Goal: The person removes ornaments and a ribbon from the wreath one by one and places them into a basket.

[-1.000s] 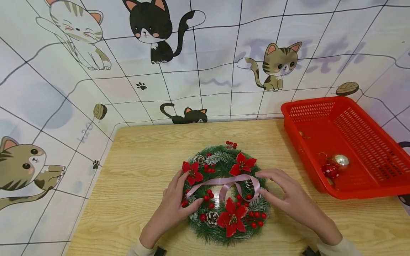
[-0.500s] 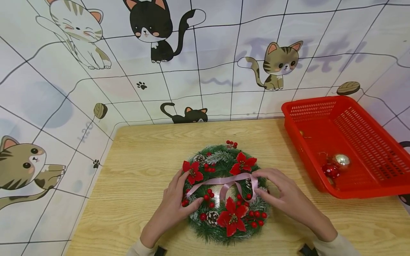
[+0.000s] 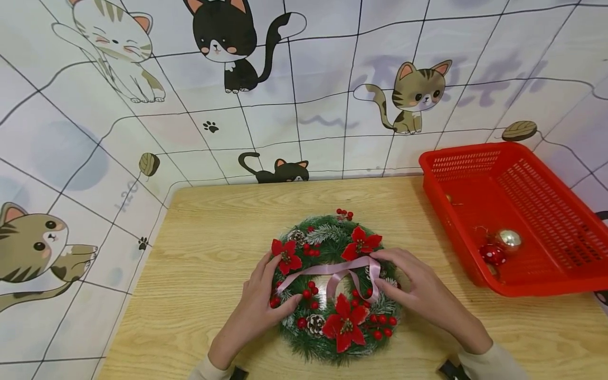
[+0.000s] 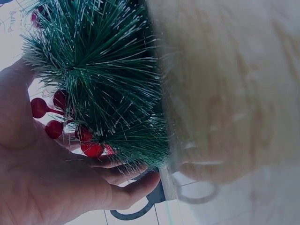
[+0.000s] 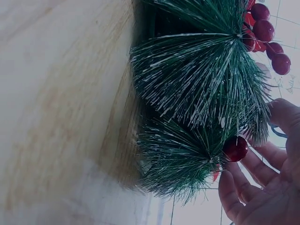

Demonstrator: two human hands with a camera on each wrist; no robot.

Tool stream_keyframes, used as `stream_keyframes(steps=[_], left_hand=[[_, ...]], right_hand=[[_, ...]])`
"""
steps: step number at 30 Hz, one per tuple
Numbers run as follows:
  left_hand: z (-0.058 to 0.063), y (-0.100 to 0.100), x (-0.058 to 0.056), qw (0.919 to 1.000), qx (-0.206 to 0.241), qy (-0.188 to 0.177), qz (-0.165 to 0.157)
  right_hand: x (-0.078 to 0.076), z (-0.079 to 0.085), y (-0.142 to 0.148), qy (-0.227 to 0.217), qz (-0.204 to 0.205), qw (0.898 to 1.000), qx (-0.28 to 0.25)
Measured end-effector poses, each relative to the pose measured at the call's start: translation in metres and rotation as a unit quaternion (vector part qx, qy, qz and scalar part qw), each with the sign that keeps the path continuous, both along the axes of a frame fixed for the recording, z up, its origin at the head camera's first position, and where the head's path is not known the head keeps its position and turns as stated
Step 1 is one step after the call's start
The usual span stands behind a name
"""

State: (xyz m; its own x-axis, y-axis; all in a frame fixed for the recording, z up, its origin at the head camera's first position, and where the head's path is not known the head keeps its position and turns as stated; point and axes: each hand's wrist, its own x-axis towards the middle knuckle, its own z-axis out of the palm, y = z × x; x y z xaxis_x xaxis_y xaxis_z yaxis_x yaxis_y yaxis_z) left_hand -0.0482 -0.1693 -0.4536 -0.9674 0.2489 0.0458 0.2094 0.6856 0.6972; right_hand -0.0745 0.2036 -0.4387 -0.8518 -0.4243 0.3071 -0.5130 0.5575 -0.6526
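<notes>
A green Christmas wreath [image 3: 309,351] lies on the wooden table, trimmed with red poinsettias, berries and pine cones. My left hand [image 3: 261,301] holds its left side, thumb over the top; in the left wrist view, the fingers [image 4: 136,187] reach round the outer pine needles. Across the middle runs a loose pink ribbon [image 3: 315,269], looped at its right end. My right hand [image 3: 418,287] is over the wreath's right side, its index finger and thumb apart, tips right at the ribbon loop. The right wrist view has this hand beside the needles and a red berry [image 5: 235,148].
A red plastic basket [image 3: 456,232] stands at the right of the table [image 3: 214,227]. Inside it are a silver bauble [image 3: 509,240] and a red spotted bauble [image 3: 492,254]. Behind the table hangs a backdrop [image 3: 323,79] with cartoon cats.
My right hand has moved a little left over the wreath, and the ribbon loop's right end has shifted left with it. My left hand and the wreath stay in place.
</notes>
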Motion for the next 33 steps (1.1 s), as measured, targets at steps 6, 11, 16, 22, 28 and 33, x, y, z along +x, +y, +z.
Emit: stream_keyframes(steps=[6, 11, 16, 22, 28, 33], left_hand=[[0.0, 0.0, -0.001, 1.0, 0.001, -0.004, -0.003], [0.0, 0.001, -0.001, 1.0, -0.002, -0.002, 0.0], [0.0, 0.001, -0.001, 1.0, 0.001, 0.002, 0.0], [-0.001, 0.001, -0.001, 1.0, 0.002, 0.005, 0.0], [-0.001, 0.0, -0.001, 1.0, 0.0, 0.007, -0.001], [0.0, 0.0, 0.0, 1.0, 0.003, 0.005, 0.001]], right_hand=[[-0.002, -0.002, 0.0, 0.003, 0.0, 1.0, -0.004], [-0.004, -0.005, -0.003, 0.018, -0.003, 1.0, -0.02], [-0.004, -0.006, -0.007, 0.027, -0.01, 0.999, -0.026], [-0.003, -0.002, -0.013, 0.007, -0.04, 0.999, 0.005], [-0.001, 0.001, -0.014, -0.016, -0.047, 0.999, 0.008], [0.0, 0.002, -0.013, -0.015, -0.036, 0.999, 0.003]])
